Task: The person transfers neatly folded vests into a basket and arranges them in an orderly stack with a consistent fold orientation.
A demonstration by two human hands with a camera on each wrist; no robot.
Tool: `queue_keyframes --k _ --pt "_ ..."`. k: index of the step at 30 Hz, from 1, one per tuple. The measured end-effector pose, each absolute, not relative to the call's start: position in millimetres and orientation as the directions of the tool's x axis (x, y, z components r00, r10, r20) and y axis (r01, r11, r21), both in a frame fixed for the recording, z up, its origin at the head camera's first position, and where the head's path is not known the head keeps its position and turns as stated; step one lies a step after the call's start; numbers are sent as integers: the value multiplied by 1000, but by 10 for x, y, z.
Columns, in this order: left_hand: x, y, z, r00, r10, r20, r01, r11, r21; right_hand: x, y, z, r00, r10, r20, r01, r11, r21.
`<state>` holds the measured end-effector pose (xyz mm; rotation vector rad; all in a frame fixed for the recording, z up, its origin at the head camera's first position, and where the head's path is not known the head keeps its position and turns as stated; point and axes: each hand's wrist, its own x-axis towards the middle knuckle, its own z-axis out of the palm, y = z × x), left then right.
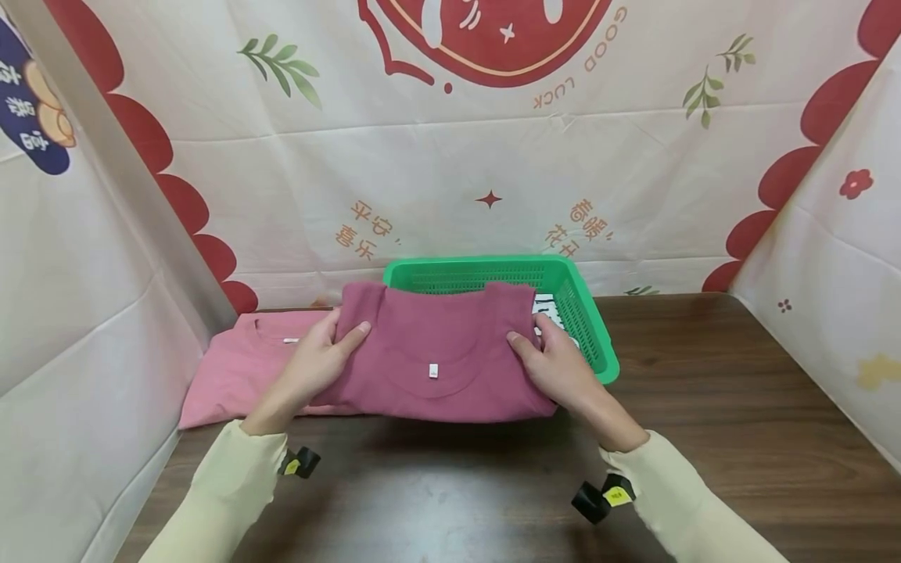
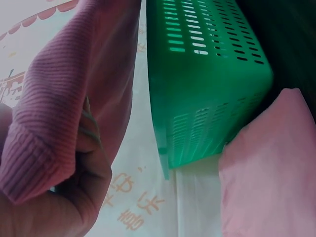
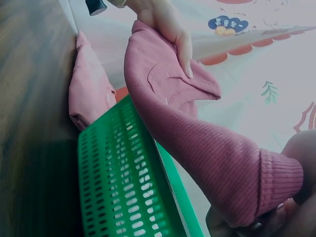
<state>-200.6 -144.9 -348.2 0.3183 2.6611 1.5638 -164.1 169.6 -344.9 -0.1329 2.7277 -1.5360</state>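
Note:
A folded mauve-pink knit shirt (image 1: 436,344) hangs between my two hands, its round neckline and small white label facing me. My left hand (image 1: 324,356) grips its left side, thumb on the front and fingers tucked behind. At the opposite side my right hand (image 1: 556,360) pinches it the same way. In the left wrist view, ribbed fabric (image 2: 49,113) wraps over the left hand (image 2: 89,182). The shirt overlaps the front of a green plastic basket (image 1: 594,320) in the head view, and the right wrist view shows it raised beside the basket's rim.
On the table's left lies a folded lighter pink shirt (image 1: 246,352), right beside the basket. Something white with black marks (image 1: 547,309) shows inside the basket. The brown wood table (image 1: 704,407) meets a printed cloth backdrop (image 1: 450,172) at the rear, with cloth sides left and right.

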Motion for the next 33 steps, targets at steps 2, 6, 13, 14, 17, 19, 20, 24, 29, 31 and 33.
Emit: queue_keyframes --k 2,6,13,14,17,19,20,24,29,31,33 --pt "-2035 -1413 -3481 -979 196 60 146 461 876 -1659 1728 -3440 -996 -75 49 -81 523 -848" --pt "-2099 -1349 -3494 -978 200 61 148 456 877 -1702 1785 -3414 -995 -72 73 -101 532 -841" --pt "-2197 -1256 -3479 -969 243 56 151 394 907 -1758 1883 -3376 -992 -67 108 -127 583 -802" --pt "-2208 -1245 -3474 -969 243 47 143 394 908 -1765 1898 -3372 -992 -68 110 -129 589 -798" --pt "-2235 -1209 -3458 -972 233 16 112 406 907 -1791 1939 -3352 -991 -77 109 -133 593 -794" --pt "-2255 -1184 -3450 -973 230 -10 87 405 910 -1809 1964 -3332 -991 -84 101 -131 594 -794" --pt "-2267 -1173 -3447 -974 226 -27 68 403 913 -1819 1976 -3322 -992 -88 92 -126 594 -795" --pt "-2320 -1125 -3438 -970 224 -97 -8 367 930 -1853 2016 -3274 -995 -76 70 -102 629 -770" --pt "-2384 -1065 -3420 -962 237 -135 -48 337 940 -1892 2065 -3218 -996 -61 60 -85 669 -738" --pt "-2413 -1039 -3417 -963 235 -135 -50 336 941 -1909 2087 -3198 -997 -60 57 -83 671 -737" --pt "-2446 -1014 -3412 -963 237 -128 -41 339 940 -1927 2106 -3178 -997 -60 57 -82 673 -735"
